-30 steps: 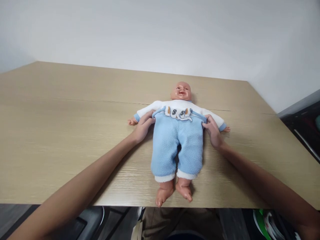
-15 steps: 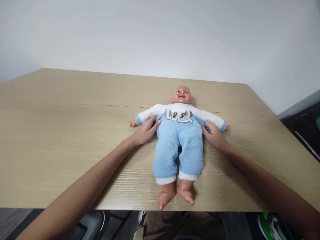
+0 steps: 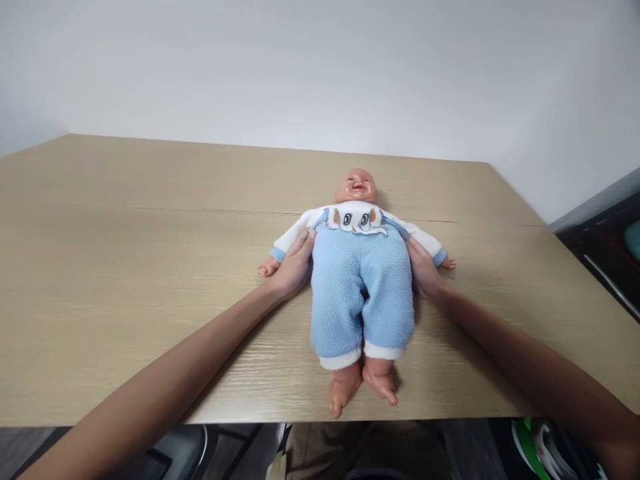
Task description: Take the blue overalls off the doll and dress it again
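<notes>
A baby doll lies on its back on the wooden table, head toward the wall and bare feet near the front edge. It wears fuzzy blue overalls over a white long-sleeved top with blue cuffs; an elephant face decorates the chest. Around its waist on the left side is my left hand, thumb on the blue cloth and some fingers tucked out of sight. My right hand grips the opposite side of the waist, its fingertips partly hidden by the doll. Both doll arms stretch outward past my hands.
A pale wall rises behind the table. Dark equipment stands beyond the right edge. Below the front edge are a grey chair-like object on the left and a green and white item on the right.
The doll's middle looks slightly raised, and its feet have shifted right while its head moved a little left. My hands have moved from the overall straps to wrap further around its sides.
</notes>
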Available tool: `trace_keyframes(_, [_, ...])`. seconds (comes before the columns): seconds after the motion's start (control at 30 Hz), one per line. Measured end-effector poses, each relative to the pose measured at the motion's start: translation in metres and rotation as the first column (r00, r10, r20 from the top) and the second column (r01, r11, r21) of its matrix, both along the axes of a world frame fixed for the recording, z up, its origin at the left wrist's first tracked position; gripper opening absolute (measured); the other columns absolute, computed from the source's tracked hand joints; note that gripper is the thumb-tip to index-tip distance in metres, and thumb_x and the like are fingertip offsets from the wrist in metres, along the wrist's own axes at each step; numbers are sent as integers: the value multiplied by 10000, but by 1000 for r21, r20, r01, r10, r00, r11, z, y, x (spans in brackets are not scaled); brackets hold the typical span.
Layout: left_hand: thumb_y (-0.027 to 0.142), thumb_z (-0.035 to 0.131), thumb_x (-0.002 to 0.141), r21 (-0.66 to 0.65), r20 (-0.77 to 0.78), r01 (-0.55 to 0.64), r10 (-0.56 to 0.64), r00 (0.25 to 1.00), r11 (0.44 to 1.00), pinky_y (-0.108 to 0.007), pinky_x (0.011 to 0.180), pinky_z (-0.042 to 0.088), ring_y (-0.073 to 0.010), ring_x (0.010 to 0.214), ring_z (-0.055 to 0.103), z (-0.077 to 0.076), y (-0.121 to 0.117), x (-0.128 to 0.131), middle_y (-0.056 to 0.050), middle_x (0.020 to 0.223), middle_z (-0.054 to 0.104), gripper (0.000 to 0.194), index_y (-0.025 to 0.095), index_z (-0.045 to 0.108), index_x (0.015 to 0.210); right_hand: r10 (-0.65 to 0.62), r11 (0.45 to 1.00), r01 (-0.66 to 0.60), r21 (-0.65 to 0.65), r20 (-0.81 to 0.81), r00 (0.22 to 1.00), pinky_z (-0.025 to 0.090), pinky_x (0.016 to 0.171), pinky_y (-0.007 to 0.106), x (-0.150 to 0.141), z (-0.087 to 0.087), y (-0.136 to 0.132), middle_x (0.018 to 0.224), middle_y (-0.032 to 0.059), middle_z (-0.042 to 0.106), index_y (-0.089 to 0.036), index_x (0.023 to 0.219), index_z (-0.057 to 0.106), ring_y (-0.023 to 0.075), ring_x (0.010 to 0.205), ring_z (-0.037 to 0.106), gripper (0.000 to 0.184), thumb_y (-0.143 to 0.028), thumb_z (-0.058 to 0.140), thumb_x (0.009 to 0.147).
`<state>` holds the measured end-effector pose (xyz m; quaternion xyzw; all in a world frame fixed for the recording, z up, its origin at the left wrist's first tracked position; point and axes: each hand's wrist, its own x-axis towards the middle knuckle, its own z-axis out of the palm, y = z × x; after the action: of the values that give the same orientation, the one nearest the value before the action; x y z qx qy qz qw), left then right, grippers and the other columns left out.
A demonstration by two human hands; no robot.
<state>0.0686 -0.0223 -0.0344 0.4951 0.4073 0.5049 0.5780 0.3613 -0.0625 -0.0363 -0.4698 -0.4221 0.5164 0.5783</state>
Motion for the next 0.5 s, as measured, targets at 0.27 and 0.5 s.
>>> trace_keyframes(0.27, [708,892,924,61,-49,155,-152,987,986,-325,779,496,-221,849,617,10,11,-10,-29,916,720,534,206,770,1061,7,994,-19,104,113,994,482,1349,506,3,4,7,1310,24,825,-342,1182,798,297,1431,687,424,-714,796,977])
trace_keyframes(0.5, [691,862,940,117,-111,135,-122,986,984,-346,799,451,-229,841,537,15,17,-24,-19,883,620,494,220,713,937,-72,990,44,132,215,974,521,1275,507,7,5,2,1093,28,786,-318,1033,755,315,1223,702,244,-556,770,984])
